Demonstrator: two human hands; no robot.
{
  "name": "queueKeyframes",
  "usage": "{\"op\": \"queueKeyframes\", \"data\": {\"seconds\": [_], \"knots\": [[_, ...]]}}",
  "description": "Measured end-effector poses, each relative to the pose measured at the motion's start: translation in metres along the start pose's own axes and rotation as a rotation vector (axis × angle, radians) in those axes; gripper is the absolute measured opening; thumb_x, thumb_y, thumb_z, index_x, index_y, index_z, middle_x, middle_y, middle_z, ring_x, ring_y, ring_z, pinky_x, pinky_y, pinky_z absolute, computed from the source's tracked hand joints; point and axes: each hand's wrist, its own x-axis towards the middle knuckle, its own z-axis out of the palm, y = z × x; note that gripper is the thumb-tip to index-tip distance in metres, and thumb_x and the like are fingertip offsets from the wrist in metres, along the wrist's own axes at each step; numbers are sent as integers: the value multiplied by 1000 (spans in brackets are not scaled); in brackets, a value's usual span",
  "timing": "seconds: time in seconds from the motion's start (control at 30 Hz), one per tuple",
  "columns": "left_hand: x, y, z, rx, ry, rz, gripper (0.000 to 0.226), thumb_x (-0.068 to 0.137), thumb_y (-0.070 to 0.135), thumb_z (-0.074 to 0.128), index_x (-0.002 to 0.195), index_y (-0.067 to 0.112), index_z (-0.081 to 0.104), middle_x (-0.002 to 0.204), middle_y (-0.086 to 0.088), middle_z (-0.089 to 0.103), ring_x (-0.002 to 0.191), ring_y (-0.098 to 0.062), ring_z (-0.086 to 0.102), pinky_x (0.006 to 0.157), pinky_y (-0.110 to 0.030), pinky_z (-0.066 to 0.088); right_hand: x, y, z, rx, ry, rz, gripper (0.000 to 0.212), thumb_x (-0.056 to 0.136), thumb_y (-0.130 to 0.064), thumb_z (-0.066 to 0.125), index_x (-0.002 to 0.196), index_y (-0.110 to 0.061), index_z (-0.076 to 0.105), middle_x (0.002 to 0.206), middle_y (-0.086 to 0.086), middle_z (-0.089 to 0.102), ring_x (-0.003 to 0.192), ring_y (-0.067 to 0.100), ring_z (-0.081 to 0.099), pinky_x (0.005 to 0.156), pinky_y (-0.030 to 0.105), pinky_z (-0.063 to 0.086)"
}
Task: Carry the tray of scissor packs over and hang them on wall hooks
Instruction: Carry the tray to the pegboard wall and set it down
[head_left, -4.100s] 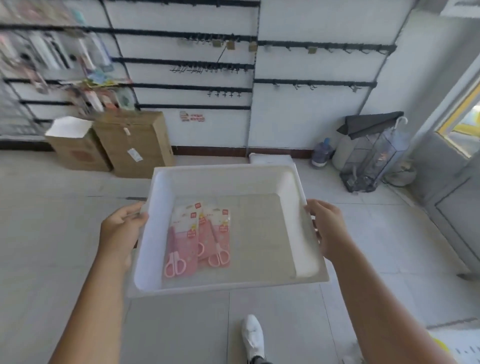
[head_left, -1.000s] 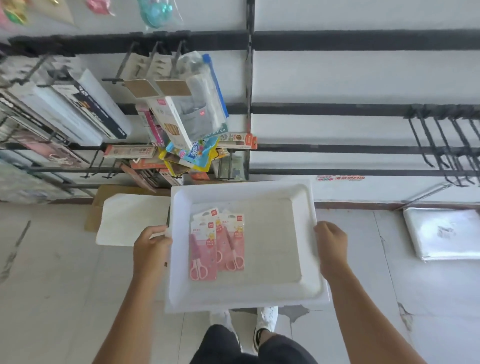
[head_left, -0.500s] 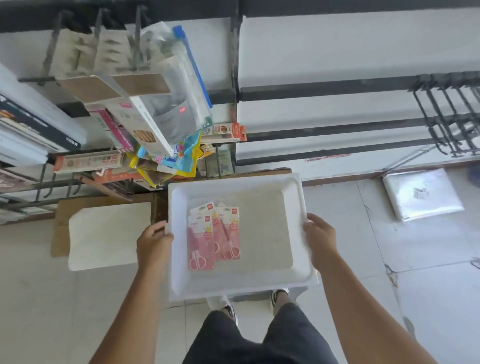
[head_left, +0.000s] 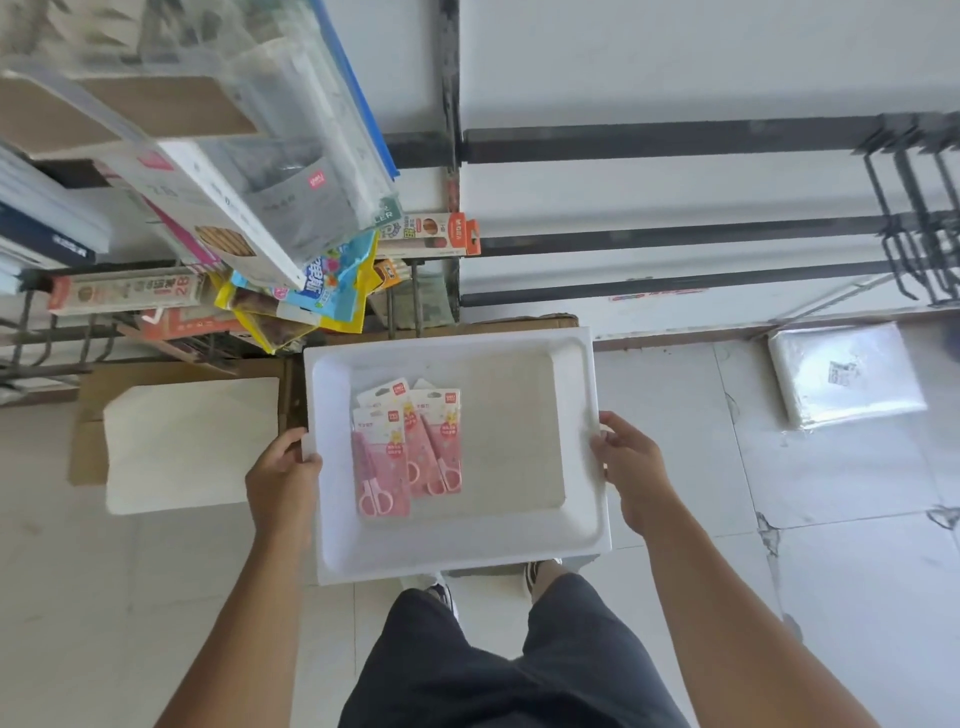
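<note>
Carrying looked about done: the person stood right at the wall, the shallow white plastic tray held level in front of the legs. The left hand had its fingers wrapped over the tray's left rim, and the right hand gripped the right rim the same way. The pink scissor packs lay overlapping in the tray's left half, none lifted out. Hanging was all left to do, by my reading. Empty black metal hooks stuck out from the wall rails at far right, well apart from the tray, while the stocked hooks with hanging packets crowded the upper left. Neither hand was free for picking.
</note>
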Motion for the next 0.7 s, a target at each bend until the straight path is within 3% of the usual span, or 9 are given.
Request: {"op": "queueKeyframes", "data": {"seconds": [0.2, 0.37, 0.47, 0.6, 0.7], "knots": [[-7, 4, -9, -83, 28, -7, 37, 85, -4, 58, 114, 15, 69, 102, -7, 72, 80, -19, 66, 65, -27, 48, -11, -8, -9, -17, -32, -57, 41, 98, -1, 48, 97, -28, 79, 90, 9, 64, 81, 22, 59, 78, 36, 48], [-25, -13, -8, -59, 6, 2, 36, 87, -2, 59, 111, 22, 67, 108, -4, 69, 96, -24, 66, 65, -27, 49, -23, -1, -14, -31, 0, -21, 46, 95, 6, 44, 92, -24, 78, 84, 9, 67, 76, 22, 61, 71, 33, 50], [-22, -21, 0, -17, 6, -17, 37, 89, 0, 60, 118, 21, 67, 112, -3, 69, 98, -25, 66, 73, -32, 54, -17, 1, -6, -31, 51, 27, 44, 95, 6, 43, 92, -21, 77, 83, 6, 69, 72, 20, 61, 61, 23, 52], [-5, -27, 14, 10, 6, -24, 42, 89, 2, 59, 127, 16, 67, 120, -4, 71, 104, -29, 69, 86, -41, 56, 2, 5, 3, -40, 93, 46, 38, 96, 2, 44, 100, -18, 77, 82, 3, 69, 75, 21, 61, 67, 26, 51], [8, -28, 25, -20, 15, -3, 45, 90, 1, 59, 133, 14, 63, 127, -6, 69, 112, -28, 67, 95, -40, 54, 16, 6, 9, -24, 104, 32, 40, 95, 2, 44, 98, -22, 77, 75, 0, 67, 72, 22, 58, 67, 27, 50]]}}
